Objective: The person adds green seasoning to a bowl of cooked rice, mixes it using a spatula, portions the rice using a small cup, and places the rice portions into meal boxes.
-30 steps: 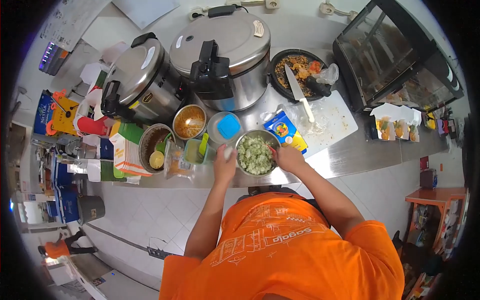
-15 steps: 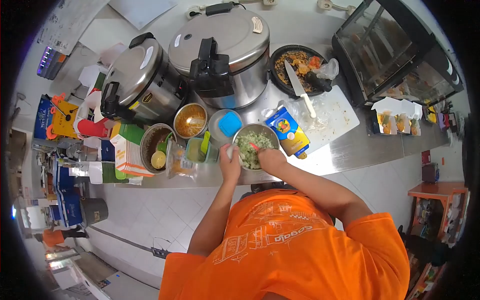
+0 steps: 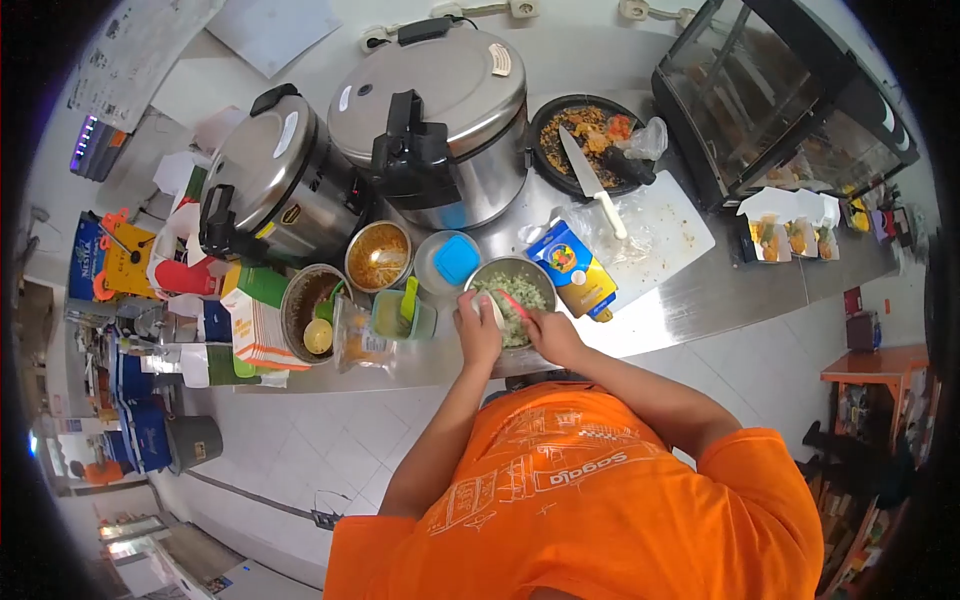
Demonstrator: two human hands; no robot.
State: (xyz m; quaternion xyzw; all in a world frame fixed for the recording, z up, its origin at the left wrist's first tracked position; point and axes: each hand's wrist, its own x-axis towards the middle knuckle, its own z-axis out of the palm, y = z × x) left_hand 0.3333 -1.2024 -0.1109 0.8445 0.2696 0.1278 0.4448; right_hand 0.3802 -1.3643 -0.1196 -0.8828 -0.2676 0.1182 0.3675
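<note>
A metal bowl [image 3: 547, 278] of chopped pale green and white food [image 3: 525, 290] stands at the counter's front edge. At the bowl's left side, my left hand [image 3: 478, 325] is closed round a whitish piece [image 3: 489, 308] that I cannot make out clearly. My right hand [image 3: 552, 336] grips a red-handled tool [image 3: 515, 304] over the bowl; its far end points at the whitish piece. A blue and yellow box [image 3: 573, 268] lies to the right of the bowl, and a round container with a blue lid [image 3: 456, 259] stands to its left.
Two steel cookers [image 3: 435, 85] stand behind. A knife [image 3: 590, 180] lies across a black dish [image 3: 550, 150] and a white cutting board [image 3: 685, 230]. Left are an orange-stained bowl [image 3: 378, 257], a green-tinted container [image 3: 425, 320] and a pot [image 3: 292, 312]. A glass display case [image 3: 780, 110] stands right.
My right hand has drawn back from inside the bowl, and the red tool now shows between my hands. My left hand has shifted right, over the rim. The view has moved slightly.
</note>
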